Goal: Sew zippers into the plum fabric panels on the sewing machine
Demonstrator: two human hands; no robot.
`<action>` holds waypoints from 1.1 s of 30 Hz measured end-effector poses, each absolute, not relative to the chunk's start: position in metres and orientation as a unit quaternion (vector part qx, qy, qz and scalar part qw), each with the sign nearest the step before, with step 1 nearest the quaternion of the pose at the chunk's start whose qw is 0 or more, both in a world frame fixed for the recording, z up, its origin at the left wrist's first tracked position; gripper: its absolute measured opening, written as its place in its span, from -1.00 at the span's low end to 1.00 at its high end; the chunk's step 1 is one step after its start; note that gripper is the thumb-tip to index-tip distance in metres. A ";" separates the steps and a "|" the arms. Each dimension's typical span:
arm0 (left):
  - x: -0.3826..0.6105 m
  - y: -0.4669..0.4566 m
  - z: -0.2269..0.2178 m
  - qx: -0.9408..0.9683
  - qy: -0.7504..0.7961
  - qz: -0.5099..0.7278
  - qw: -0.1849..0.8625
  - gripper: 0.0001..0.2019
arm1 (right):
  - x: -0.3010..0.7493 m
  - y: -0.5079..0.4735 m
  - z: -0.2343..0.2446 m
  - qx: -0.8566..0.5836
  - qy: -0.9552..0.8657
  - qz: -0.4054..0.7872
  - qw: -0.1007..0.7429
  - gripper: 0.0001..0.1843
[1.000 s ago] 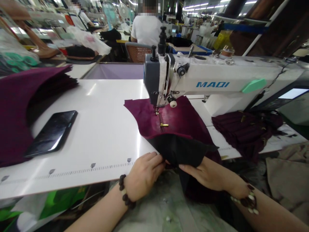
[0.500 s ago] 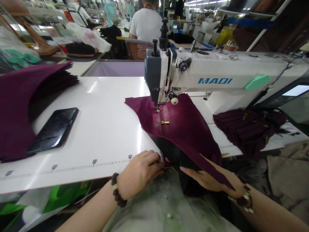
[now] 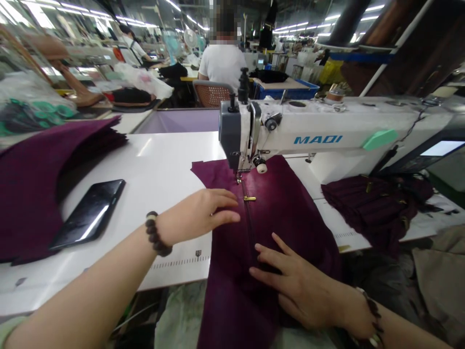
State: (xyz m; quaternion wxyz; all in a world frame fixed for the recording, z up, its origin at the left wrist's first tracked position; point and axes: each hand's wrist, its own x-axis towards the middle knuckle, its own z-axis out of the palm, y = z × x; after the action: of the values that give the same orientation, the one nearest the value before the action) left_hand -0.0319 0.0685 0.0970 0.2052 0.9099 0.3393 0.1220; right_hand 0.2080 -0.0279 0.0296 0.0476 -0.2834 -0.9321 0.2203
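A burgundy fabric panel (image 3: pixel 290 208) lies under the needle of a white sewing machine (image 3: pixel 327 126) and hangs over the table's front edge. Down its middle runs a dark zipper with a gold zipper pull (image 3: pixel 250 198), just below the presser foot (image 3: pixel 239 179). My left hand (image 3: pixel 203 213), fingers stretched, is at the panel's left side near the zipper pull; whether it touches the cloth I cannot tell. Lower down, my right hand (image 3: pixel 298 281) lies on the panel with its fingers spread, fingertips beside the zipper.
A black phone (image 3: pixel 89 211) rests on the white table (image 3: pixel 160 169), next to a stack of burgundy pieces (image 3: pixel 32 184). Right of the machine, more burgundy pieces with gold pulls (image 3: pixel 370 203) are bunched. A person in a white shirt (image 3: pixel 223 63) sits ahead.
The panel's near part, folded up before with its black underside showing, now lies unfolded. My left hand has moved up beside the zipper; my right hand has come from the panel's edge onto its top.
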 end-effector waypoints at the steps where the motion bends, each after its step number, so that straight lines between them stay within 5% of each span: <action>1: -0.025 0.069 0.093 0.918 0.327 0.078 0.208 -0.68 | 0.208 -0.028 0.031 -0.281 -0.932 0.224 0.043 -0.42; 7: -0.008 0.043 0.042 0.925 0.353 0.006 0.138 -0.26 | 0.213 -0.023 0.037 -0.254 -0.938 0.232 0.033 -0.40; 14: -0.014 0.033 0.030 0.929 0.337 -0.026 0.152 0.06 | 0.200 -0.030 0.008 -0.351 -0.914 0.116 0.164 -0.64; 20: -0.016 0.044 0.038 0.932 0.309 -0.071 0.177 0.08 | 0.195 -0.032 -0.019 -0.326 -0.931 -0.089 0.139 -0.54; 27: -0.013 0.028 0.019 0.925 0.344 0.009 0.161 0.09 | 0.197 -0.019 0.018 -0.360 -0.921 0.063 0.135 -0.56; 33: -0.017 0.027 0.017 0.923 0.335 0.030 0.184 0.15 | 0.184 0.042 0.016 -0.422 -0.895 0.017 0.145 -0.56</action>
State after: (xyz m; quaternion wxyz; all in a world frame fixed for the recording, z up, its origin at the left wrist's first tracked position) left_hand -0.0174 0.0275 0.0173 0.1841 0.9234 0.3355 0.0305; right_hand 0.1838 0.0419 0.0155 0.1448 -0.4220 -0.8948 0.0173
